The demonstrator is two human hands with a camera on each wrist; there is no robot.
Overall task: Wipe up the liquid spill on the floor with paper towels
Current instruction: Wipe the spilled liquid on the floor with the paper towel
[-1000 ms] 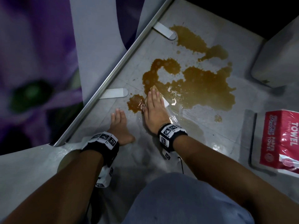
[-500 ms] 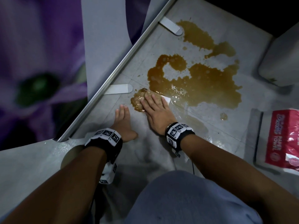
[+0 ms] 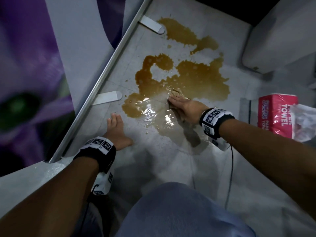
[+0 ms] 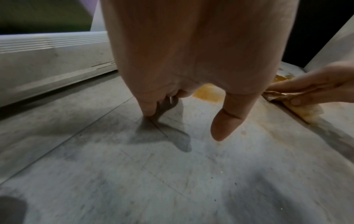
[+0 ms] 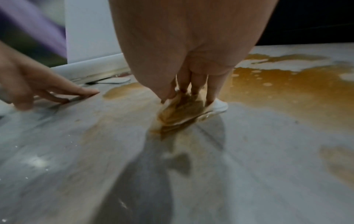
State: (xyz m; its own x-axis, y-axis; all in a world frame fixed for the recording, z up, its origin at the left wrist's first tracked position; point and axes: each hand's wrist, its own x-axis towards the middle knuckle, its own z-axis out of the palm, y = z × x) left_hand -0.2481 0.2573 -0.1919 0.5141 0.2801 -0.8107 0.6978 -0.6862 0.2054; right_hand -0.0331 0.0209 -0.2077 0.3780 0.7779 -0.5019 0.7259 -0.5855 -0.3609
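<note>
Nearest, the left hand point(image 3: 118, 132) braces on the dry floor point(image 3: 171, 165), fingers point(image 4: 147, 108) straight and together, holding nothing. Just beyond, the right hand point(image 3: 185, 107) has swept from the left lobe rightward, fingers flat, pressing the soaked paper towel point(image 5: 182, 112). A thin wet smear trails it; the brown spill point(image 3: 196, 77) beyond stays large, so fresh sheets from the paper towel pack point(image 3: 275, 115) at right seem needed.

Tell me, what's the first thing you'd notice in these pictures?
The big brown spill spread across the grey floor jumps out first. At its near edge the right hand presses a soaked, brown-stained paper towel flat, while the left hand rests on the dry floor beside it. A red paper towel pack sits at the right.
</note>
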